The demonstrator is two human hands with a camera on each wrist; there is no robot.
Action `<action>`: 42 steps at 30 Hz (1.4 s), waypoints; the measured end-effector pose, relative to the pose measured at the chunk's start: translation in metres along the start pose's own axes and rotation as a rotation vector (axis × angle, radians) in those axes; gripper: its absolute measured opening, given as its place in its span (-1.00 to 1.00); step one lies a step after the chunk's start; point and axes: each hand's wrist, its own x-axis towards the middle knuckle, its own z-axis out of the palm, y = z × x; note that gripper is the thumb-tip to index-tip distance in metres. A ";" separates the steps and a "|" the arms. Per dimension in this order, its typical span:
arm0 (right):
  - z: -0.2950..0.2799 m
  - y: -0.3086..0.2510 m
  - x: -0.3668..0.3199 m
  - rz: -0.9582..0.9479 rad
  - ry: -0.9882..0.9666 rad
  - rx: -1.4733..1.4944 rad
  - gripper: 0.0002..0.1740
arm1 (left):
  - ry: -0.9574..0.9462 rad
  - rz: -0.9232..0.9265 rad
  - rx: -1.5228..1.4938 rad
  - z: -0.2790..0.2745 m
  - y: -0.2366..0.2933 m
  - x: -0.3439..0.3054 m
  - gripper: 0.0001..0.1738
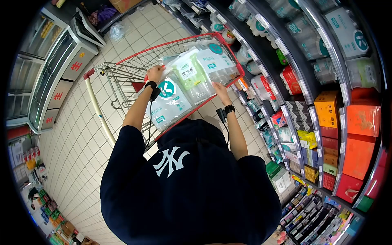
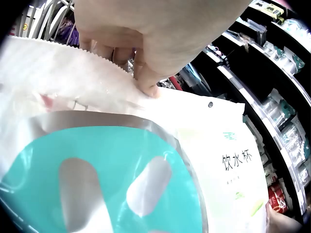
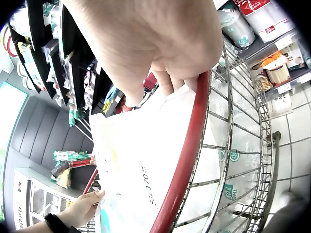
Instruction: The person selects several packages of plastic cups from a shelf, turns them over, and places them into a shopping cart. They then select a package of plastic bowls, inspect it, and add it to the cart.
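A green and white pack [image 1: 188, 71] of cups lies across a shopping cart, between two clear packs with teal logos. My left hand [image 1: 155, 74] pinches its upper edge beside the serrated edge of the teal-logo pack [image 1: 167, 92]. In the left wrist view the left hand [image 2: 155, 34] has its thumb on the white film [image 2: 218, 145], with the other fingers curled behind. My right hand [image 1: 221, 92] grips the opposite end near the cart's red rim [image 1: 206, 102]. In the right wrist view, fingers and thumb of the right hand [image 3: 150, 43] close round the white pack's edge [image 3: 141, 141].
Shelves of packaged cups [image 1: 306, 36] and boxes [image 1: 326, 114] run along the right. Glass-door cabinets [image 1: 45, 53] stand at the left beyond the tiled floor [image 1: 77, 118]. Another teal-logo pack [image 1: 218, 61] lies at the cart's far end. A plastic bag [image 1: 117, 32] is on the floor.
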 end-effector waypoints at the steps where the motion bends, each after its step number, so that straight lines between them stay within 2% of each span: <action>1: 0.000 0.003 0.003 -0.008 0.010 -0.009 -0.46 | 0.026 0.002 -0.051 -0.002 0.004 -0.002 -0.66; 5: 0.002 0.006 0.013 -0.029 0.017 -0.021 -0.48 | -0.016 0.008 -0.063 -0.008 0.012 -0.004 -0.63; 7: 0.003 0.012 0.021 -0.052 0.014 -0.027 -0.49 | 0.119 0.147 -0.115 -0.002 0.012 -0.005 -0.67; 9: 0.005 0.014 0.025 -0.072 0.011 -0.030 -0.49 | 0.057 0.087 -0.189 0.001 0.017 -0.008 -0.68; 11: 0.007 0.008 0.026 -0.056 -0.010 0.000 -0.49 | 0.222 0.281 -0.036 0.001 0.031 -0.019 -0.63; 12: 0.007 0.008 0.028 -0.059 -0.009 0.002 -0.49 | 0.234 0.292 -0.027 0.006 0.033 -0.021 -0.57; 15: 0.008 0.007 0.035 -0.052 -0.041 0.003 -0.46 | 0.281 0.308 -0.045 0.009 0.060 -0.037 -0.55; 16: 0.009 0.004 0.034 -0.038 -0.051 0.025 -0.44 | 0.207 0.326 -0.083 0.008 0.065 -0.041 -0.50; 17: 0.010 0.000 0.033 -0.024 -0.060 0.047 -0.41 | 0.210 0.328 -0.082 0.012 0.071 -0.045 -0.50; 19: 0.010 0.001 0.037 -0.029 -0.066 0.059 -0.39 | 0.189 0.496 -0.024 0.024 0.078 -0.053 -0.44; 20: 0.011 0.002 0.039 -0.030 -0.072 0.070 -0.38 | 0.107 0.495 0.043 0.028 0.082 -0.059 -0.36; 23: 0.012 -0.001 0.039 -0.079 -0.079 0.054 -0.38 | -0.007 0.573 0.040 0.039 0.092 -0.073 -0.30; 24: 0.011 0.001 0.041 -0.076 -0.078 0.055 -0.38 | -0.119 0.563 0.052 0.042 0.091 -0.075 -0.22; 25: 0.010 0.002 0.043 -0.072 -0.093 0.031 -0.38 | -0.120 0.563 0.052 0.046 0.090 -0.078 -0.22; 27: 0.008 -0.002 0.042 -0.071 -0.108 0.005 -0.38 | -0.270 0.465 0.156 0.054 0.089 -0.088 -0.14; 29: 0.005 -0.014 0.036 0.007 -0.134 -0.102 -0.37 | -0.258 0.486 0.176 0.059 0.086 -0.090 -0.09; 32: 0.006 -0.001 0.041 -0.035 -0.080 -0.141 -0.37 | -0.254 0.490 0.210 0.060 0.085 -0.095 -0.09; 42: 0.008 0.005 0.034 -0.091 -0.077 -0.093 -0.44 | -0.324 0.465 0.259 0.066 0.084 -0.103 -0.03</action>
